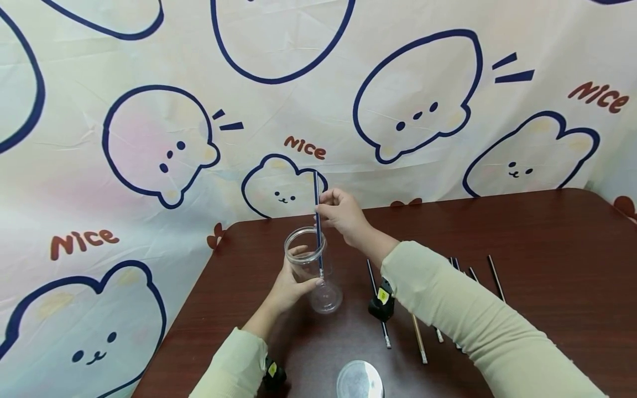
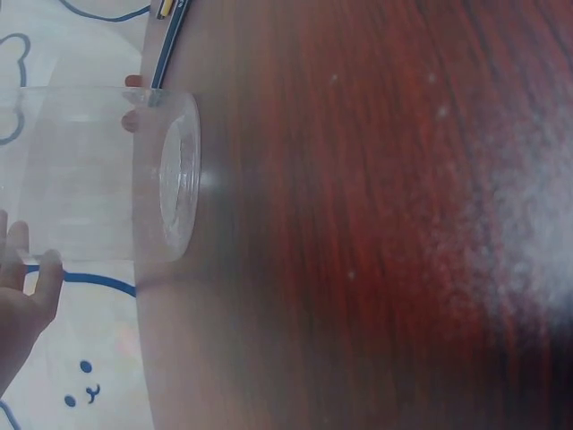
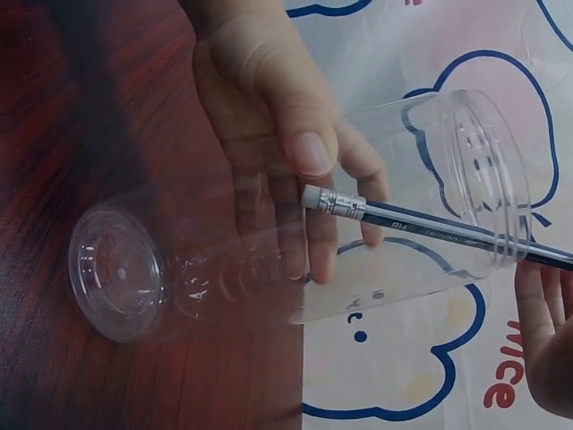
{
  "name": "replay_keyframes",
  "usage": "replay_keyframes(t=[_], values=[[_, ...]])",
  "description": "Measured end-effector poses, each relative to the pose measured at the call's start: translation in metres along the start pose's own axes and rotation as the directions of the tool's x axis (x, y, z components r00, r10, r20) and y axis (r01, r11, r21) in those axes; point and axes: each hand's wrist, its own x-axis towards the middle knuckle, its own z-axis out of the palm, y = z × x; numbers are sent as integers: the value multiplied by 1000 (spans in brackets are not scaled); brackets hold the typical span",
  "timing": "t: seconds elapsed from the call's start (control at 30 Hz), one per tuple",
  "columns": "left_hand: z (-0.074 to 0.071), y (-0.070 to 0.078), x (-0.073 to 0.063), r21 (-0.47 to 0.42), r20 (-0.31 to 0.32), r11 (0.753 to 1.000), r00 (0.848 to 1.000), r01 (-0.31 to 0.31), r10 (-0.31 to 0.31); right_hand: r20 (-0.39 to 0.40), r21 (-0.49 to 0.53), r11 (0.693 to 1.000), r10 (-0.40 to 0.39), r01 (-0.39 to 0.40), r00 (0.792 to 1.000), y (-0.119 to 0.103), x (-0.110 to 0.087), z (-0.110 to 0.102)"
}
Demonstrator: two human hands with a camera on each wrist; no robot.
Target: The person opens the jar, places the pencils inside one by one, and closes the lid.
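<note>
A clear plastic jar [image 1: 325, 301] with its mouth uncovered is gripped at the side by my left hand [image 1: 287, 287]. The frames do not settle whether its base touches the table. Between the thumb and fingers of my right hand [image 1: 344, 216], a dark blue striped pencil [image 1: 316, 190] is pinched above the rim. Its lower part reaches through the mouth into the jar, eraser end down. In the right wrist view, the silver ferrule and white eraser of the pencil [image 3: 394, 217] show inside the jar wall, level with the left thumb.
Several more pencils [image 1: 418, 337] lie on the brown table [image 1: 239, 331] to the right, some partly hidden under the right forearm. A round, pale lid [image 1: 360, 380] lies near the front. Behind the table hangs a cartoon-printed cloth [image 1: 278, 110].
</note>
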Motion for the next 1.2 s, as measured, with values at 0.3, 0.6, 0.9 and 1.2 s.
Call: replay_keyframes(t=[0.3, 0.6, 0.9, 1.2], values=[[0, -1, 0, 3, 6, 1000, 1000, -15, 15, -10, -22, 1000, -10, 9, 1000, 3, 0, 2], [2, 1, 1, -5, 9, 1000, 1000, -30, 30, 4, -28, 998, -50, 50, 999, 5, 2, 4], [2, 2, 2, -26, 0, 1000, 1000, -15, 15, 17, -94, 993, -71, 73, 997, 1, 3, 4], [1, -2, 1, -23, -4, 1000, 1000, -14, 14, 42, -104, 990, -96, 100, 994, 0, 2, 5]])
